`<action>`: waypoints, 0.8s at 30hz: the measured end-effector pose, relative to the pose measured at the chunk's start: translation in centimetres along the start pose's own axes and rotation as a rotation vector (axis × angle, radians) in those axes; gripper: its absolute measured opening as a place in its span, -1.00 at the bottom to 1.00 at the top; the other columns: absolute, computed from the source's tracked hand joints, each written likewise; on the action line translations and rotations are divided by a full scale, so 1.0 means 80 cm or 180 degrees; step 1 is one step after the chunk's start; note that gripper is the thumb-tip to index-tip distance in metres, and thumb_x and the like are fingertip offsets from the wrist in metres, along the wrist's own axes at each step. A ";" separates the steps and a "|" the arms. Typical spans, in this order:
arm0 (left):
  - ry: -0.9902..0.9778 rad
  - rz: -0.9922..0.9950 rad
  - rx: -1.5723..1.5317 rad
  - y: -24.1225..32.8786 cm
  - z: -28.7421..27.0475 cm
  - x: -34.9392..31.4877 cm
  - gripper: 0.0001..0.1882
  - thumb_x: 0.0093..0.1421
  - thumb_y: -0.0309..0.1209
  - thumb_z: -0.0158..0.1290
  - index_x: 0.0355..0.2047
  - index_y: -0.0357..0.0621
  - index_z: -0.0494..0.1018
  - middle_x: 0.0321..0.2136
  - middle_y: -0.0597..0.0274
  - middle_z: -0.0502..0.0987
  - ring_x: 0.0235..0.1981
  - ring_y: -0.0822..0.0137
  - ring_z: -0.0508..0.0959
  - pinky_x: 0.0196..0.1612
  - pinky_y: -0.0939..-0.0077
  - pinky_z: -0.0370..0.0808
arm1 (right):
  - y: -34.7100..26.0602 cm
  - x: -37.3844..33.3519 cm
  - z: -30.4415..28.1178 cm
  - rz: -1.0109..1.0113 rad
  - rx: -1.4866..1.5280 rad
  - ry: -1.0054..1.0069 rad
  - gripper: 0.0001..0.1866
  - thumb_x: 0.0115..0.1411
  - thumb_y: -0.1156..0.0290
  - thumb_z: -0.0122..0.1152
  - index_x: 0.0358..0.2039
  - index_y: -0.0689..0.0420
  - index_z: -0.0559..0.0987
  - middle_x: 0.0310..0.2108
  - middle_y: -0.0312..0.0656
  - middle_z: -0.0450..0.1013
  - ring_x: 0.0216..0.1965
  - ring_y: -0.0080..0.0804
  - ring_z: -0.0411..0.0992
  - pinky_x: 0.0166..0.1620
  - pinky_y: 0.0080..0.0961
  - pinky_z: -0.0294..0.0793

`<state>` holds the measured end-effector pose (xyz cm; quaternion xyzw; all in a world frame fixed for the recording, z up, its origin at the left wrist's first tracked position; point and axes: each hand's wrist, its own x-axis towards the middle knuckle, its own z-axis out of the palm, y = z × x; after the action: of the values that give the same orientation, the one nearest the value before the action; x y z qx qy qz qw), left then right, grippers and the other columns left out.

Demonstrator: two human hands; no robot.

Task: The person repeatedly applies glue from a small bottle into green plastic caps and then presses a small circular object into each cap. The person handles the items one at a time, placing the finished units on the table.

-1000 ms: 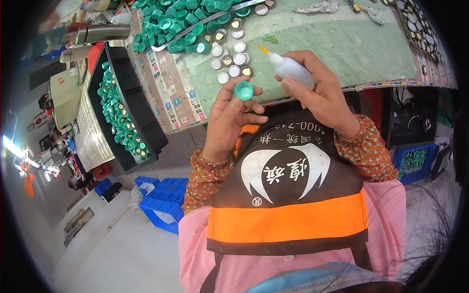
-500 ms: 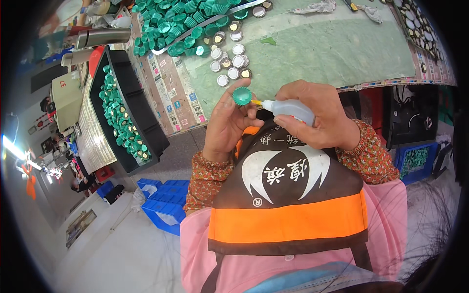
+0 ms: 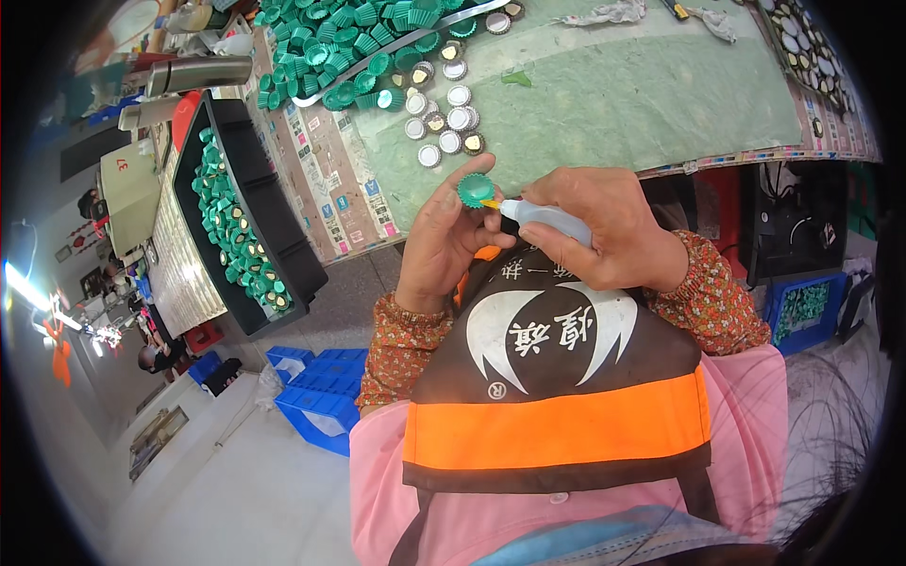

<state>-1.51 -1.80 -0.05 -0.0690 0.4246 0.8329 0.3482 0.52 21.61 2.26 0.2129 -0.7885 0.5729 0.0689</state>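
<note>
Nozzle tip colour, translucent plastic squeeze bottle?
Yellow: the thin nozzle tip of the translucent squeeze bottle, in the head view.

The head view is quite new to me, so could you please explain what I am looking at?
Of course. There is no machine here: these are a person's own bare hands, seen from a fisheye camera worn on the head and looking down, so straight edges bend toward the rim. The left hand holds a small green fluted cup. The right hand grips a squeeze bottle, its yellow tip at the cup's edge; I cannot tell whether they touch. On the table, a green sheet lies beyond the hands, with small round caps and a heap of similar green cups toward the left. A black bin at the left holds more.
</note>
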 end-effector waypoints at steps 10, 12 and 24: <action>0.0065 -0.0136 -0.0037 -0.004 0.003 -0.002 -0.33 0.44 -0.19 -0.04 0.38 -0.36 0.09 -0.10 0.08 0.49 -0.19 0.36 0.55 -0.12 0.31 0.74 | 0.001 0.000 0.001 0.0009 -0.0072 -0.0083 -0.74 0.20 0.29 0.32 -0.21 0.12 0.48 -0.55 -0.09 0.47 -0.49 -0.03 0.51 -0.45 -0.20 0.43; 0.0084 -0.0213 -0.0180 -0.008 0.001 -0.003 -0.35 0.45 -0.19 -0.05 0.38 -0.36 0.10 -0.11 0.09 0.49 -0.20 0.36 0.54 -0.13 0.32 0.74 | 0.001 -0.001 0.000 0.0047 -0.0095 -0.0131 -0.75 0.21 0.29 0.32 -0.22 0.12 0.47 -0.55 -0.09 0.47 -0.49 -0.02 0.51 -0.45 -0.19 0.43; -0.0052 -0.0808 -0.1914 -0.019 -0.006 -0.014 -0.48 0.52 -0.14 -0.24 0.29 -0.29 0.21 -0.15 0.13 0.46 -0.28 0.35 0.49 -0.17 0.39 0.73 | 0.010 -0.005 -0.022 0.0759 0.0452 0.0174 -0.77 0.22 0.35 0.31 -0.23 0.17 0.47 -0.51 -0.11 0.50 -0.50 -0.20 0.55 -0.43 -0.40 0.46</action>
<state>0.22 -2.11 -0.87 -0.2144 0.1447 0.8715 0.4167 0.30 23.54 2.01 0.1064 -0.7635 0.6369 0.0065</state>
